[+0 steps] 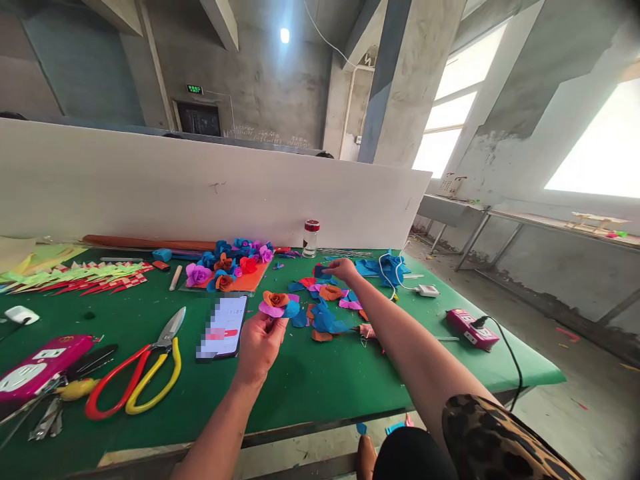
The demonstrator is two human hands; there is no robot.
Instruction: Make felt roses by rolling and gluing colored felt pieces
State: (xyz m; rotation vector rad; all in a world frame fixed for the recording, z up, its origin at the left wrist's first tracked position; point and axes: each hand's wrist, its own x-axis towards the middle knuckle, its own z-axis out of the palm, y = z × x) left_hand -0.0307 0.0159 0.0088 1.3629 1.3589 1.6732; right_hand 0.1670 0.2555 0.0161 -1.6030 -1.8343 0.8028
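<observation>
Left hand (260, 343) is closed around a part-built paper flower (277, 304): orange centre, pink and blue petals, held upright above the green surface (310, 380). Right hand (343, 269) is stretched out beyond it, fingers pinched on a small dark blue paper piece (320, 271) at the far edge of the loose petal pile (325, 313), which lies between the two hands.

Step looks like mid-assembly: fetching the next petal. Next move probably calls for bringing that piece back to the flower and wrapping it around the outer layer while the left grip keeps the base tight.

Left of the left hand: phone (223, 330), then red and yellow shears (145, 373). Beyond them, finished flowers (230, 261) on an orange sheet. Glass jar (311, 238) stands beyond the right hand.
</observation>
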